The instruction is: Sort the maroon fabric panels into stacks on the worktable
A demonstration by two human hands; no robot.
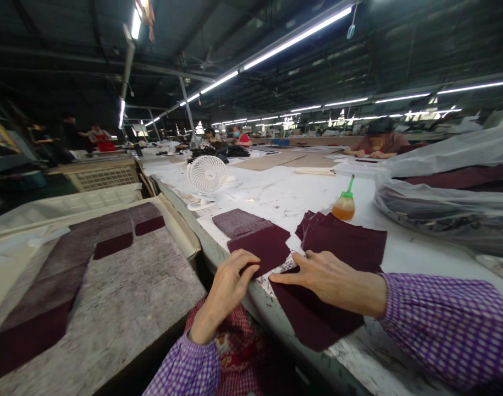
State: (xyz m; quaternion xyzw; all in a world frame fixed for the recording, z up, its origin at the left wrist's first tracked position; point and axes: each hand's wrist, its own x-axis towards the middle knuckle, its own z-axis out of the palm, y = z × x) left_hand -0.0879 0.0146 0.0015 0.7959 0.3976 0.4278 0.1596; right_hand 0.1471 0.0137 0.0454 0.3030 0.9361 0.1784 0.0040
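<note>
My left hand [231, 278] pinches the near edge of a dark maroon fabric piece [265, 245] with thumb and fingers at the table's front edge. That piece lies over a speckled, lighter maroon piece [238, 221]. My right hand [323, 275] lies flat, thumb and forefinger stretched apart, on another maroon fabric piece [309, 324] that juts over the table edge. Beyond my right hand is a fanned stack of maroon pieces [344, 239], partly covered by the hand. A squeeze bottle [344, 204] of amber liquid with a green spout stands behind the stack.
A small white fan [208, 174] stands at the table's left edge. A clear plastic bag [432, 209] of dark material lies at right. On a lower board [144, 280] at left lie overlapping maroon strips [49, 297]. A co-worker [377, 140] sits across the table.
</note>
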